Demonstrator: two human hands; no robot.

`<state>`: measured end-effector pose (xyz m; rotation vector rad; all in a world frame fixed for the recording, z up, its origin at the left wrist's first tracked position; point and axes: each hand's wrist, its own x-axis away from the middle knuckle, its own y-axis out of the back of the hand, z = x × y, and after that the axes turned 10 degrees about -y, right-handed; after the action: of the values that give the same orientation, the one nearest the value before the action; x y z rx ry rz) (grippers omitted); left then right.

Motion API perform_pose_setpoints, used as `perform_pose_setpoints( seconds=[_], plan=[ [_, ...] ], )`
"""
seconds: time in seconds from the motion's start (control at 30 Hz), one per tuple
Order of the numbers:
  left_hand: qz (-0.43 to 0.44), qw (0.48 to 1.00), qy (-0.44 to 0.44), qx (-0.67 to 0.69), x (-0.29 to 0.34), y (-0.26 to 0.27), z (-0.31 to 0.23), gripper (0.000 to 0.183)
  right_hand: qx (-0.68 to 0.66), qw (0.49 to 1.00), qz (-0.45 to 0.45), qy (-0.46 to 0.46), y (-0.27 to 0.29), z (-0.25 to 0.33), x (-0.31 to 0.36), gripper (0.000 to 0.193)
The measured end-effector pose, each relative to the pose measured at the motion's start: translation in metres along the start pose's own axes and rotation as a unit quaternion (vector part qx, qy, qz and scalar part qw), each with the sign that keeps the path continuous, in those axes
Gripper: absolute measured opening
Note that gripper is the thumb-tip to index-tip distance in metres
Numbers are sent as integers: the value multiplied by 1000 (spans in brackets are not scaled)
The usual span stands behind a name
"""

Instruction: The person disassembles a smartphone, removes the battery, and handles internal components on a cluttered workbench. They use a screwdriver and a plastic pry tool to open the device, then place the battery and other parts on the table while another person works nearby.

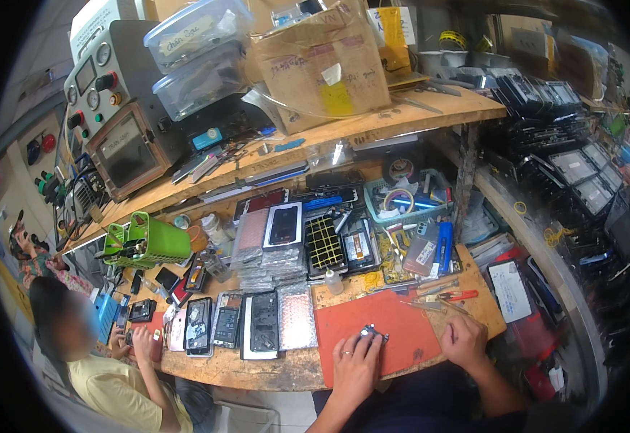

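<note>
My left hand is over the red work mat, its fingertips closed on a small dark part with shiny bits; the fingers cover most of it. At the bench's right edge, beside the mat, my right hand rests with curled fingers. Whether anything is inside that hand is hidden. Just beyond it lie metal tweezers and a tool with red-orange handles. Left of the mat, opened phones lie next to a sheet of bubble wrap.
Wrapped packets are stacked behind the phones. A teal basket holds tape and tools; a green basket stands farther left. A wooden shelf with a cardboard box overhangs the back. A person in yellow works at the left.
</note>
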<state>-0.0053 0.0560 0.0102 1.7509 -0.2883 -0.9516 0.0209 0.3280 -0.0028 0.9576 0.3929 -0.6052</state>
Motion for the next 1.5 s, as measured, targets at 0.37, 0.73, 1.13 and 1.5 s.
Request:
perform_pose_setpoints(
  seconds=[0.37, 0.73, 1.13, 1.5],
  plan=[
    [28, 999, -21, 13, 0, 3, 3, 40, -12, 999, -31, 12, -1, 2, -2, 7],
    [44, 999, 26, 11, -9, -2, -5, 48, 7, 999, -33, 9, -2, -3, 1, 9],
    [-46, 990, -111, -68, -22, 14, -1, 36, -1, 999, -46, 3, -1, -1, 2, 8],
    [64, 997, -35, -5, -6, 8, 12, 23, 6, 998, -66, 2, -4, -2, 3, 7]
  ],
)
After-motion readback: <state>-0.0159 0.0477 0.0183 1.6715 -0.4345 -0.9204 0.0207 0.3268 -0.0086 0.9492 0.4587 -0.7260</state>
